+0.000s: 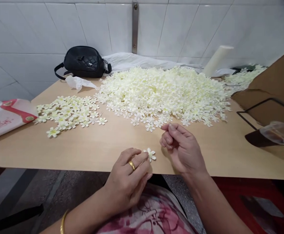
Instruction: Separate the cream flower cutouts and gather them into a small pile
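My left hand [132,175], a gold ring on one finger, is closed over the table's front edge. A single white artificial flower [151,155] with separate petals shows at its fingertips, pinched there. To the right, my right hand [180,146] is raised with thumb and forefinger pressed together; whatever lies between them is too small to make out. Just beyond it spreads a large heap of pale white-yellow artificial flowers [161,94]. A smaller pile of similar flowers [68,112], with yellow centres, lies on the left of the table.
On the wooden table [103,149] stand a black bag [83,61] and crumpled tissue [80,83] at the back left. A red-and-white bag [10,117] lies at the left edge. A white roll [217,60], cardboard [275,87] and a dark cup with plastic [261,136] are right.
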A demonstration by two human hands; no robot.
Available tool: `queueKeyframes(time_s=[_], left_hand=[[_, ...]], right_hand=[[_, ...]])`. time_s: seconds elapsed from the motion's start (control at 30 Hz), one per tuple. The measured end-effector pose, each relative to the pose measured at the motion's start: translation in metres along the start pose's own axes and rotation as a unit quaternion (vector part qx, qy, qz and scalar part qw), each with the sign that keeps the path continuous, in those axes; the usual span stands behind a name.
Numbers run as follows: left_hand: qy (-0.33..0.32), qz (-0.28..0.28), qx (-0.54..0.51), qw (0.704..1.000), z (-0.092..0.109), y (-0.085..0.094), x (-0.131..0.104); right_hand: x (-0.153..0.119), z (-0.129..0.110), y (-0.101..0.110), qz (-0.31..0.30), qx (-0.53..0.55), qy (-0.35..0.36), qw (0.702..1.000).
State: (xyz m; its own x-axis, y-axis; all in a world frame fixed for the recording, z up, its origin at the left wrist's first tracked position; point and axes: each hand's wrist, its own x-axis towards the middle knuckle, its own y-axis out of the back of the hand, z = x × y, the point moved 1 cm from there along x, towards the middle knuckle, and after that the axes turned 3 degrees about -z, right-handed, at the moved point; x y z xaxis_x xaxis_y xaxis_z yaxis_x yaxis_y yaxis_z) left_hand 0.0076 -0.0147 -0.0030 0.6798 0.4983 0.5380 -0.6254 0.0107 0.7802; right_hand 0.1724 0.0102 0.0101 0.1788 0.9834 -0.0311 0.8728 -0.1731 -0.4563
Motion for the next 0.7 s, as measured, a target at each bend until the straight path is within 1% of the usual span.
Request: queueKeyframes(time_s=[0.17, 0.3, 0.37, 0.43, 0.53, 0.63, 0.7], left_hand=[[-0.031, -0.010, 0.033, 0.999, 0.000, -0.009, 0.005], [-0.024, -0.015, 0.066, 0.997, 0.000, -0.016, 0.007], [-0.026, -0.012, 0.075, 0.997, 0.001, -0.020, 0.008], [-0.056, -0.008, 0.084, 0.995, 0.002, -0.024, 0.009], [-0.111, 0.007, 0.117, 0.987, 0.000, -0.034, 0.007], [-0.116, 0.041, 0.162, 0.979, -0.004, -0.044, 0.004], [-0.115, 0.057, 0.167, 0.978, -0.005, -0.047, 0.006]], right_hand=[[-0.007, 0.006, -0.016, -0.038, -0.007, -0.017, 0.999], [-0.010, 0.013, -0.028, -0.089, -0.073, -0.036, 0.993], [-0.010, 0.018, -0.030, -0.097, -0.103, -0.040, 0.989], [-0.009, 0.022, -0.029, -0.082, -0.101, -0.046, 0.990], [-0.005, 0.026, -0.025, -0.061, -0.068, -0.068, 0.994], [-0.001, 0.029, -0.022, -0.030, -0.053, -0.080, 0.995], [0.001, 0.031, -0.021, -0.008, -0.056, -0.080, 0.995]])
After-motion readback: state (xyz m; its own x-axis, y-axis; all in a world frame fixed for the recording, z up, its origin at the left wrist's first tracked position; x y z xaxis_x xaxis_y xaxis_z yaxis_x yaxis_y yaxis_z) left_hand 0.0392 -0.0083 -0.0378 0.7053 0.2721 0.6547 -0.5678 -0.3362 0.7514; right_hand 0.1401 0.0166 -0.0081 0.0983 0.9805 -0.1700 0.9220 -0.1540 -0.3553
